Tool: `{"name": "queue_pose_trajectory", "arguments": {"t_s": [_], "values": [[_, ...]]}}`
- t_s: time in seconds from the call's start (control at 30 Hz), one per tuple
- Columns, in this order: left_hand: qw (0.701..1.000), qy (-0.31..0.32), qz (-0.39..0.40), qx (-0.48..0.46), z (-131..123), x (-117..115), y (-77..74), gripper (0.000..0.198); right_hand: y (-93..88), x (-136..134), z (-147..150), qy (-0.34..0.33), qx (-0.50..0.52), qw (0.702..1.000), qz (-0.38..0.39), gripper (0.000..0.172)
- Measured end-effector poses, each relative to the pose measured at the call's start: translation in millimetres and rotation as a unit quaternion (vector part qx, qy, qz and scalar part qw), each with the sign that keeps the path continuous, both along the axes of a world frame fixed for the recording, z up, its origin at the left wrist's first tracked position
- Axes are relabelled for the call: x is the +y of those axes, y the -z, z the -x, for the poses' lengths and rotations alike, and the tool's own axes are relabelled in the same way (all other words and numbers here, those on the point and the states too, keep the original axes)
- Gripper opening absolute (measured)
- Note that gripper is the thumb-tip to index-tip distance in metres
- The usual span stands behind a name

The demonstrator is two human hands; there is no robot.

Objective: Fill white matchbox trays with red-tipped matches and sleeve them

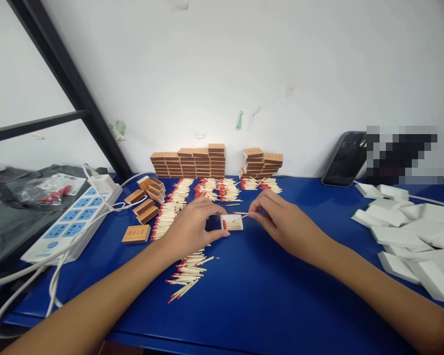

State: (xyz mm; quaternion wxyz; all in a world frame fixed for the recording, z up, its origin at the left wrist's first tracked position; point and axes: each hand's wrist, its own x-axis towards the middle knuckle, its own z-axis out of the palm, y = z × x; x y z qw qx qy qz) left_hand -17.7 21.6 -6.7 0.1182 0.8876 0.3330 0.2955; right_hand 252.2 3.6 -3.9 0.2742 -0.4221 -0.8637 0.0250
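Observation:
A small white matchbox tray (237, 225) with a few red-tipped matches in it lies on the blue table. My left hand (194, 222) grips the tray's left end between thumb and forefinger. A single match (243, 216) is pinched in the fingertips of my right hand (272, 212), its head over the tray. Behind and beside my left hand lie loose matches (170, 212) in a long pile, partly hidden by the hand and forearm. More matches (188, 276) are spread in front of the left wrist.
Stacked matchboxes (192, 165) stand against the wall, with a second stack (255, 162) to their right. Loose matchboxes (136, 233) lie at left near a white power strip (74, 217) with cables. A phone (344, 158) leans at the wall; white trays (410, 236) heap at right.

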Motion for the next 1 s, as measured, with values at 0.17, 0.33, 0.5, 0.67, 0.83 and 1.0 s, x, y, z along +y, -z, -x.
{"name": "queue_pose_trajectory", "arguments": {"t_s": [0.17, 0.33, 0.5, 0.67, 0.83, 1.0], "values": [[1.0, -0.007, -0.016, 0.006, 1, 1, -0.6, 0.04, -3.5, 1, -3, 0.005, 0.011, 1.0, -0.028, 0.008], [1.0, -0.004, -0.014, -0.012, -1, -1, -2.1, 0.037, -3.5, -2, 2, 0.011, 0.021, 0.998, -0.05, 0.008], [1.0, -0.001, -0.008, -0.013, -1, -2, -1.4, 0.035, 1.9, -4, 8, -0.004, -0.008, 0.999, -0.039, 0.009], [1.0, 0.005, -0.013, -0.015, 0, -1, -0.8, 0.035, 2.8, -3, 6, 0.001, -0.028, 0.999, -0.04, 0.011], [1.0, 0.005, -0.009, -0.01, -1, -1, -1.1, 0.035, 2.4, -2, 5, 0.0, -0.027, 0.998, -0.054, 0.01], [1.0, 0.001, 0.008, -0.014, -1, -3, -1.3, 0.034, 1.7, -5, 7, -0.021, -0.029, 0.999, -0.021, 0.011]]}}
